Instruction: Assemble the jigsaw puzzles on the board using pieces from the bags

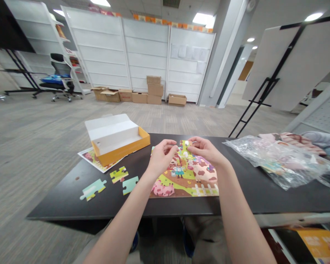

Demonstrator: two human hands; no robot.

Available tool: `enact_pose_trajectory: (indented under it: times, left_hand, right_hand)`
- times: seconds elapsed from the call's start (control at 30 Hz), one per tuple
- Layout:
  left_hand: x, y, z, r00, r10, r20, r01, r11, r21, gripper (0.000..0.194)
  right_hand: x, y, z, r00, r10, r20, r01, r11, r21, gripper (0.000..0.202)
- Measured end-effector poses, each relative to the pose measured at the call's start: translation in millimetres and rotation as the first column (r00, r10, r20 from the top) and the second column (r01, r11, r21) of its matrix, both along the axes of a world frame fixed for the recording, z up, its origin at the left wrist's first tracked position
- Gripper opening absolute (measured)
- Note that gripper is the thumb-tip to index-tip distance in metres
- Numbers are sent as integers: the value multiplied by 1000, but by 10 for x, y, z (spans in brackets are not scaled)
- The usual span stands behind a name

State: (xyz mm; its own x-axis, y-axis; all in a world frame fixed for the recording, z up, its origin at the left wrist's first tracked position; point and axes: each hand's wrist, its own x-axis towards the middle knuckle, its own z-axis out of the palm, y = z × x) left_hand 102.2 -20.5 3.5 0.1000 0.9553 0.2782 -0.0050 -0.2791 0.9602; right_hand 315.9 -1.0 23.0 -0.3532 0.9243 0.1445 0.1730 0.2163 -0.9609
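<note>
A puzzle piece [183,143], green with a white animal on it, is pinched between the thumb and fingers of my right hand [205,149]. It stands over the upper edge of the partly assembled jigsaw puzzle [183,179], which shows a farm scene with a cow, a pig and a white fence. My left hand [163,154] hovers at the puzzle's upper left, fingers curved and slightly apart, with nothing visible in them. To its left lie three loose pieces: a pale blue and green piece [93,189], a green one [119,174] and a light teal one [130,185].
An open orange puzzle box [123,149] rests at the table's back left, partly on a printed picture sheet [90,158]. Clear plastic bags [283,161] lie on the right of the black table [71,205]. Cardboard boxes [154,94] line the far shelves.
</note>
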Motion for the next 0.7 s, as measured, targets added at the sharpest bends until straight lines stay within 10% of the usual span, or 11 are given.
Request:
enact_pose_trajectory:
  times: [0.17, 0.5, 0.7]
  left_hand:
    - [-103, 43, 20, 991, 81, -110, -73, 995, 70, 22]
    - [-376, 123, 6, 956, 172, -240, -154, 984, 92, 22]
    - [-437, 46, -92, 612, 197, -766, -87, 979, 182, 20]
  right_hand:
    - [283, 91, -87, 951, -309, 9, 309, 950, 38, 48]
    - [701, -72, -29, 845, -484, 225, 488, 872, 45, 42]
    - [829, -59, -88, 739, -622, 258, 610, 781, 136, 34]
